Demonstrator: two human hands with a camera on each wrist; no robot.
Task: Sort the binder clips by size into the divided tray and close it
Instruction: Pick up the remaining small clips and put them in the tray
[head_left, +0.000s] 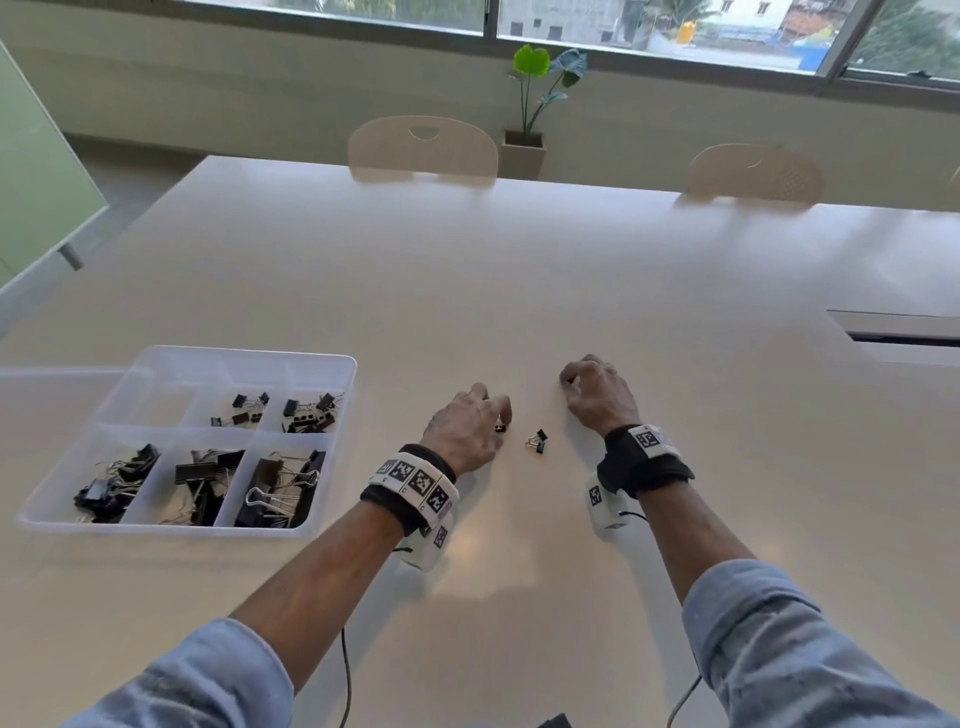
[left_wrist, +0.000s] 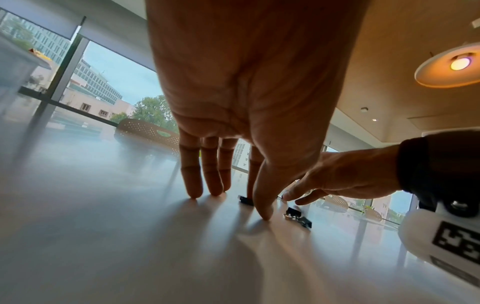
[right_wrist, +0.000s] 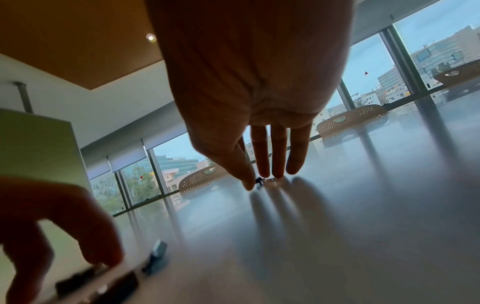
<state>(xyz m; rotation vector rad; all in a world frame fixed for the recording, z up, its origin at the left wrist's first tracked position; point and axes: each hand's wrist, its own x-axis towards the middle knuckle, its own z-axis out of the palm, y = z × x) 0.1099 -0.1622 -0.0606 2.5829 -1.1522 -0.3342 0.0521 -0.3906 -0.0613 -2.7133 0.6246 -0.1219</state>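
A clear divided tray (head_left: 332, 364) stands at the left of the white table; five of its compartments hold black binder clips (head_left: 270, 483), larger ones in the near row. Its flat lid (head_left: 57, 379) lies open to the left. My left hand (head_left: 497, 415) (left_wrist: 255, 202) has its fingertips down on the table, thumb and index finger pinching a small black clip (head_left: 500, 428) (left_wrist: 244, 199). My right hand (head_left: 569, 378) (right_wrist: 257, 181) pinches another tiny clip (right_wrist: 258, 180) on the tabletop, farther right. Between the hands lie two loose small clips (head_left: 537, 442) (left_wrist: 298, 216).
Two beige chairs (head_left: 423, 148) stand at the table's far edge, with a potted plant (head_left: 524, 150) behind them. A cable slot (head_left: 904, 338) is set into the table at the right. Cables trail from both wrist cameras toward the near edge.
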